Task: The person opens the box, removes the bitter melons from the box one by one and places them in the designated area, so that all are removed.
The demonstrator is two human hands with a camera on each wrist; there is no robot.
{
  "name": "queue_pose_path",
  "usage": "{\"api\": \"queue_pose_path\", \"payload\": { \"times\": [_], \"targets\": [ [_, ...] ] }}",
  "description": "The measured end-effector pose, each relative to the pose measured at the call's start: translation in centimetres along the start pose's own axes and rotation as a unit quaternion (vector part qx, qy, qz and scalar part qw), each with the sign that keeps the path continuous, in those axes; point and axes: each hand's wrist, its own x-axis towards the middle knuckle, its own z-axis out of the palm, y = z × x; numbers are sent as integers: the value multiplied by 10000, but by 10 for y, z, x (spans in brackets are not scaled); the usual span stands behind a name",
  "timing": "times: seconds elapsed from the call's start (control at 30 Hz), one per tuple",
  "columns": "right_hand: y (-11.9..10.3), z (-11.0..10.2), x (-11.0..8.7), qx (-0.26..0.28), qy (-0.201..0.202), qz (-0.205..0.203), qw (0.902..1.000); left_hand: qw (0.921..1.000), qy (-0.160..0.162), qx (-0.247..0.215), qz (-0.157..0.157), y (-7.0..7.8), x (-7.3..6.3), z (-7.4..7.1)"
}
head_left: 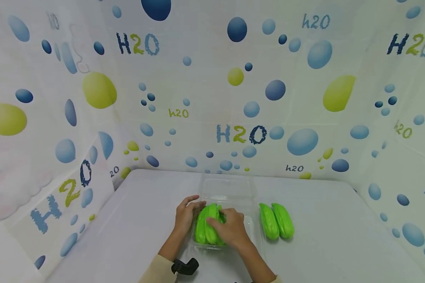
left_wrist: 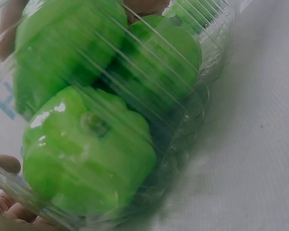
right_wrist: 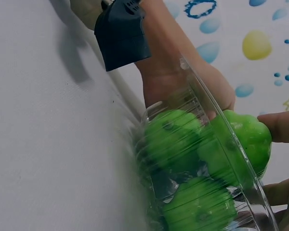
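A clear plastic clamshell box (head_left: 248,225) stands on the table with several bright green, ribbed bitter melons (head_left: 200,228) inside, lying lengthwise. My right hand (head_left: 231,228) reaches over the box from the right and grips an upper bitter melon (head_left: 211,226) between thumb and fingers. In the right wrist view this upper melon (right_wrist: 245,139) rises above the rim, resting over lower melons (right_wrist: 200,204). My left hand (head_left: 185,214) rests against the left side of the box, fingers extended near the rim. Through the clear wall, the left wrist view shows the melons' rounded ends (left_wrist: 89,154).
The box's clear lid (head_left: 226,188) lies folded back behind it. Two more bitter melons (head_left: 276,221) lie side by side on the white table (head_left: 326,236), right of the box. A dark band (head_left: 185,267) is on the left wrist. A patterned curtain (head_left: 205,78) hangs behind.
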Motion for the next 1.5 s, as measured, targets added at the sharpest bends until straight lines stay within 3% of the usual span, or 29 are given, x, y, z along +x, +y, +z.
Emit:
{"api": "queue_pose_path", "payload": {
  "times": [0.2,0.4,0.6,0.87,1.17,1.5],
  "targets": [
    [1,0,-3,314,-44,131,9994,9999,115,83,-9,1,-4,0],
    [5,-8,-5,545,159,77,9984,9999,-141,-67,-20,-2,-4,8],
    [6,-8,-6,744,6,-121,9972,9998,105,-15,-145,-5,-4,7],
    [6,-8,-8,1015,57,-11,9948,9998,20,-108,-142,-7,-3,5],
    [6,-10,-1,1526,55,-164,9881,9998,-60,-106,-126,2,0,6],
    [2,-9,3,1795,407,-109,9829,10000,-18,17,8,1,2,1]
  ]
}}
